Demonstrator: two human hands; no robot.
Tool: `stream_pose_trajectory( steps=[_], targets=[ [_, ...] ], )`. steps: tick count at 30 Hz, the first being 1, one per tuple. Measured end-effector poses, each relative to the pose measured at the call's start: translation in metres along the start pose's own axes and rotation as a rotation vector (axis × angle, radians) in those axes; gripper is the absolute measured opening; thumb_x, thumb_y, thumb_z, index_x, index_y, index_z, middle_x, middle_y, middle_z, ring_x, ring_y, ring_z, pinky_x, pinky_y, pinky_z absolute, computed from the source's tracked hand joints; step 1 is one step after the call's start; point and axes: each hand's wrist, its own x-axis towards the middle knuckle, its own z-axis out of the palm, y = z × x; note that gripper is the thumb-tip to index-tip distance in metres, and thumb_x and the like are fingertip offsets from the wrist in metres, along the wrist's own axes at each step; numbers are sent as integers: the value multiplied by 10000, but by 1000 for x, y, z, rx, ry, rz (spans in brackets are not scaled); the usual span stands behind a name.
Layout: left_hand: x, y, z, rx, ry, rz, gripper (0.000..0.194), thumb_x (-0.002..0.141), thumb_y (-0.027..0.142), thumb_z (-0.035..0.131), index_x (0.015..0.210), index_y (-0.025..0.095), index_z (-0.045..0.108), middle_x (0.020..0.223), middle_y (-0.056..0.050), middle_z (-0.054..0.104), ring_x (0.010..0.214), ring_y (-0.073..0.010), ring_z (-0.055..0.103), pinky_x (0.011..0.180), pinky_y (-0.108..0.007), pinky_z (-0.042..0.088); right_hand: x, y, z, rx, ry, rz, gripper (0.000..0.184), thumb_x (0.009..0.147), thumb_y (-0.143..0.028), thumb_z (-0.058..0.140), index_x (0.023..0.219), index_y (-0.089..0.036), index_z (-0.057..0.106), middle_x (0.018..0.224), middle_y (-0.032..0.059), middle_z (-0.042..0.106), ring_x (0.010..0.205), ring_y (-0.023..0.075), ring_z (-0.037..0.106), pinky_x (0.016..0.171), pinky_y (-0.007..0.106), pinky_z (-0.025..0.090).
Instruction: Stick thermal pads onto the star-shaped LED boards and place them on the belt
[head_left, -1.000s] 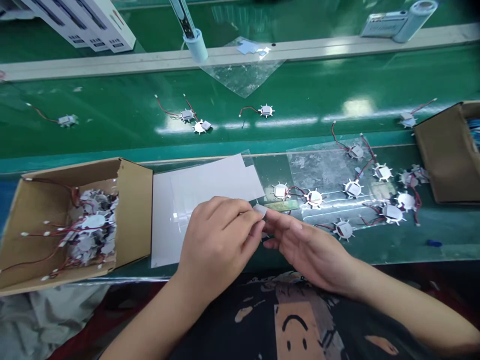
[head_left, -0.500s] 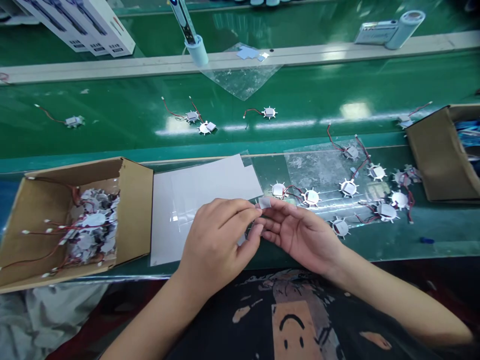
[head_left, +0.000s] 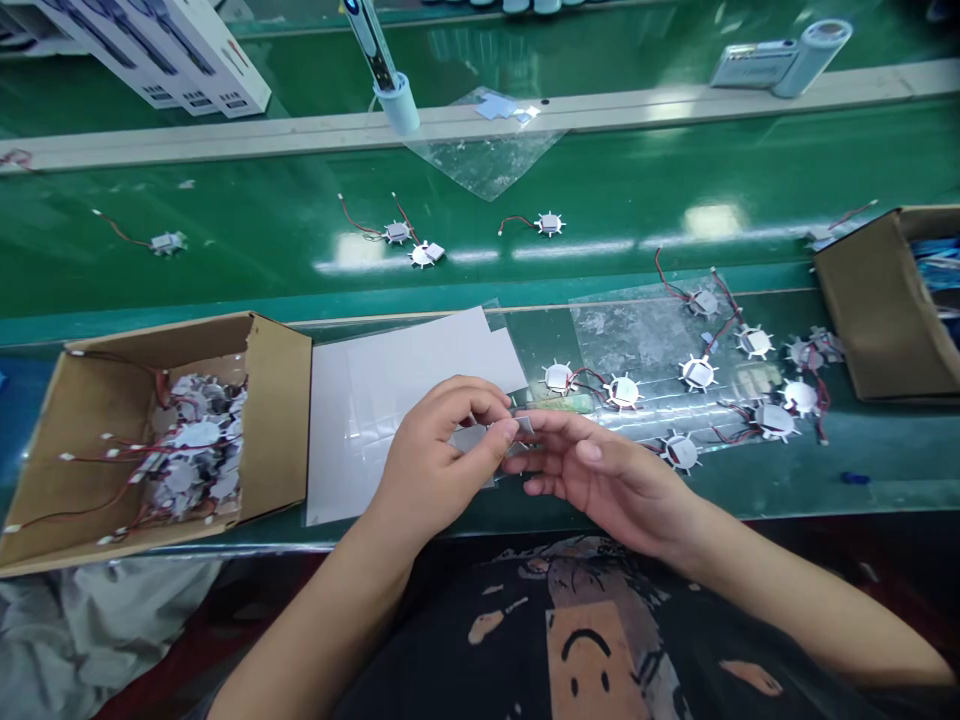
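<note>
My left hand [head_left: 446, 465] is closed, thumb and fingers drawn together around a flat pale piece [head_left: 468, 438] that is mostly hidden. Its thumb tip meets the index fingertip of my right hand [head_left: 600, 470]. A small grey square pad [head_left: 526, 425] sits on that right fingertip, while the right thumb stays apart and the other fingers curl loosely. Beyond the hands lie white discs with short spokes, such as one disc [head_left: 558, 377] and another [head_left: 622, 391], with red and black wires. White sheets [head_left: 352, 410] lie to the left, partly behind my left hand.
An open cardboard box [head_left: 277, 430] on the left holds many wired discs. Another cardboard box [head_left: 862, 310] stands at the right edge. Several wired discs [head_left: 550, 224] rest on the green surface behind. Clear film [head_left: 630, 325] lies under some discs; a small blue piece [head_left: 855, 479] is near the front.
My left hand has shifted slightly, its fingers arching so that the pale piece shows more. The right thumb has lifted away from the palm. The wired discs on the green surface moved slightly right.
</note>
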Motion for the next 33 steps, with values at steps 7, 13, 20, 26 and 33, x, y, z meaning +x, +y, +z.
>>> stream_pose_trajectory(
  steps=[7,13,20,26,33],
  targets=[
    [-9,19,-3,44,-44,146,83,875,117,620,893,198,625,1090,3,568,1064,-74,557,958,-198,437,0,10,-2,5,-63,-61,545,900,-409,591,1421,-283,494,1513,75,352,1264,221,464,998,351,407],
    [-13,22,-4,97,-40,124,83,886,126,602,886,202,635,1111,-6,543,1081,-75,538,957,-197,428,-7,12,5,64,-158,-97,551,930,-490,507,1421,-242,533,1414,97,463,1283,230,447,1006,348,397],
    [-10,10,1,97,1,64,41,895,173,599,891,185,638,1068,-15,576,1040,-88,551,922,-220,434,-8,13,1,202,-112,-25,538,911,-514,511,1343,-211,614,1407,103,493,1261,249,483,972,343,425],
    [-5,1,-2,81,-16,71,156,891,203,599,1044,178,623,1051,-20,599,925,-100,545,811,-243,451,-6,9,-2,326,-98,47,551,931,-567,462,1276,-186,659,1394,87,520,1293,244,472,996,348,423],
    [-24,-17,3,515,-249,-10,357,829,281,644,1176,213,593,1168,-47,576,1077,-227,507,955,-427,420,-26,-11,-13,66,123,-129,540,892,-553,520,1251,-185,688,1424,84,494,1159,197,504,875,252,441]
  ],
)
